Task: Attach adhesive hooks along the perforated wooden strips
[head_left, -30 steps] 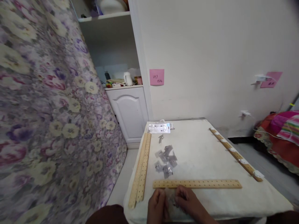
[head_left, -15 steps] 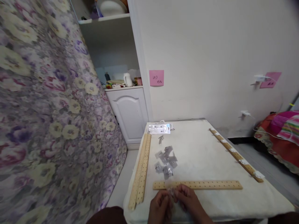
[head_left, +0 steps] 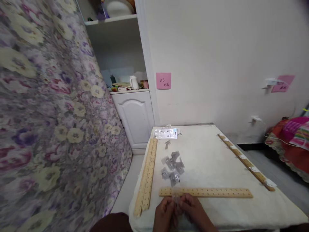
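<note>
My left hand and my right hand meet at the near edge of the table. Pinched between their fingertips is a small clear plastic bag; its contents are too blurred to make out. Just beyond my hands a wooden strip with rows of holes lies crosswise, and the bag overlaps its left part. Several more small clear bags with little metal-looking pieces inside are heaped past the strip. One small bag lies apart, farther back.
Two perforated wooden strips lie side by side along the table's left edge. Along the right edge runs a strip with several white round pieces. Clear packaging sits at the back. A floral curtain hangs at left; a wall stands behind.
My hands stay together on the small bag, with the fingers shifted slightly. The whole view has moved a little to the right in the picture; the table's things lie as before.
</note>
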{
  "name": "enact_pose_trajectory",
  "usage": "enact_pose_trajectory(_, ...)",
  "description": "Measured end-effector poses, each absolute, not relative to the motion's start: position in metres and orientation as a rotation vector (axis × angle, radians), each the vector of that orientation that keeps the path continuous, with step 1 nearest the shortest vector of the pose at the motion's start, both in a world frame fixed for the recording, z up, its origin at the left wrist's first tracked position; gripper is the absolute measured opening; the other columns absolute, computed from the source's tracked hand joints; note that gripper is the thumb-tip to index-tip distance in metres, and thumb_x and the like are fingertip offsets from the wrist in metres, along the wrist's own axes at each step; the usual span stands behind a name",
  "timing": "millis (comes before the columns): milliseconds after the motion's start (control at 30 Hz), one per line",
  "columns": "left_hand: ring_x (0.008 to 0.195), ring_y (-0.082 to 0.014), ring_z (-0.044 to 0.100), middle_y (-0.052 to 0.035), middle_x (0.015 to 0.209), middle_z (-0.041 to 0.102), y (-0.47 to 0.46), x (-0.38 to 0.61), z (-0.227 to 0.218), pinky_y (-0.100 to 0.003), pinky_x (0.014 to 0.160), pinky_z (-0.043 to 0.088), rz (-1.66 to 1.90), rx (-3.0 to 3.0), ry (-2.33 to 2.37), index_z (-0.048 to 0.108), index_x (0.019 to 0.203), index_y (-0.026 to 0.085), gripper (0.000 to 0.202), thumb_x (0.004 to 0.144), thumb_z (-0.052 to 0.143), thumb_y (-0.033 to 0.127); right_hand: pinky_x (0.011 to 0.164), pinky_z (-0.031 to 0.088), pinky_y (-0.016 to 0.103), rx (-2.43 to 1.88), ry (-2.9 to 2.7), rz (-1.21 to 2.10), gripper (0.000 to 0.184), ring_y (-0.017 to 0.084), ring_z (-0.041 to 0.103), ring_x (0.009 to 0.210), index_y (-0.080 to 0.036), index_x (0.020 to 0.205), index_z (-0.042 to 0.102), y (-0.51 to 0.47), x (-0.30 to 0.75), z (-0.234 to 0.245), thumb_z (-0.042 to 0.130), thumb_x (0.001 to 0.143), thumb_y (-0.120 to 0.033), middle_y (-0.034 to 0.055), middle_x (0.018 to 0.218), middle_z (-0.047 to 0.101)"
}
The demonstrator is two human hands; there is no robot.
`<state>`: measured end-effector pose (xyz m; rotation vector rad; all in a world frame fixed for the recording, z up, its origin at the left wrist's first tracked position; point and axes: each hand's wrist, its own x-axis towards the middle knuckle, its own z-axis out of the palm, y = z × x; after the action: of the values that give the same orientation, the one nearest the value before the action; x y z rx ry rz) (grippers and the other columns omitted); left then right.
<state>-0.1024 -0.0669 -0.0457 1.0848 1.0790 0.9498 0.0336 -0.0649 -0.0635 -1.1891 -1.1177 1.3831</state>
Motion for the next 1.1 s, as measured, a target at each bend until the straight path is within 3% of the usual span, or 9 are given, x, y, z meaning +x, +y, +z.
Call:
enact_pose_trajectory(400,0.034,-0.005,0.041,0.004,0.051,0.058,-0.067,-0.103,-0.044,-0.017,0.036,0.024,0.983,1.047,1.078,0.054,0.07,0.017,0.038,0.072,0.059,0.054,0.042,0.026,0.02,-1.201,-1.139,1.371,0.03,0.006,0.037,0.04,-0.02,0.056,0.045,-0.066,0.032,-0.059,0.057,0.068,-0.044,-0.0044,0.047,0.052)
enact_pose_trajectory(633,0.028,-0.0047,0.03,0.0098,0.038,0.042,-0.067,-0.108,-0.052,-0.019,0.033,0.016,0.984,1.055,1.186,0.048,0.066,0.019,0.044,0.067,0.057,0.062,0.039,0.023,0.021,-1.317,-1.188,1.329,0.03,0.006,0.034,0.036,-0.02,0.06,0.044,-0.065,0.028,-0.065,0.051,0.071,-0.048,-0.0045,0.049,0.053)
enact_pose_trajectory(700,0.028,-0.0045,0.028,0.0103,0.038,0.04,-0.064,-0.111,-0.053,-0.019,0.033,0.015,1.011,1.055,1.258,0.046,0.063,0.02,0.044,0.066,0.057,0.063,0.04,0.027,0.021,-1.37,-1.263,1.263,0.029,0.008,0.038,0.039,-0.02,0.062,0.046,-0.066,0.029,-0.062,0.048,0.075,-0.046,-0.0037,0.051,0.054)
enact_pose_trajectory(833,0.03,-0.0057,0.032,0.0084,0.042,0.045,-0.058,-0.119,-0.046,-0.02,0.034,0.019,1.034,1.109,1.4,0.044,0.06,0.021,0.043,0.067,0.054,0.062,0.056,0.04,0.024,-1.396,-1.45,1.043,0.023,0.014,0.053,0.058,-0.02,0.065,0.049,-0.067,0.032,-0.052,0.046,0.08,-0.036,-0.001,0.058,0.057)
enact_pose_trajectory(967,0.029,-0.0078,0.037,0.0077,0.042,0.048,-0.053,-0.124,-0.044,-0.021,0.034,0.023,1.027,1.166,1.515,0.043,0.061,0.022,0.035,0.075,0.046,0.054,0.069,0.045,0.028,-1.416,-1.606,0.823,0.015,0.017,0.059,0.072,-0.02,0.075,0.056,-0.065,0.033,-0.045,0.046,0.083,-0.028,0.0024,0.073,0.063)
enact_pose_trajectory(1100,0.025,-0.0081,0.035,0.0076,0.04,0.048,-0.047,-0.123,-0.051,-0.021,0.032,0.02,1.014,1.166,1.556,0.04,0.061,0.023,0.029,0.078,0.041,0.046,0.077,0.048,0.029,-1.323,-1.744,0.597,0.021,0.018,0.061,0.084,-0.021,0.089,0.061,-0.06,0.03,-0.046,0.04,0.087,-0.023,0.0051,0.087,0.065)
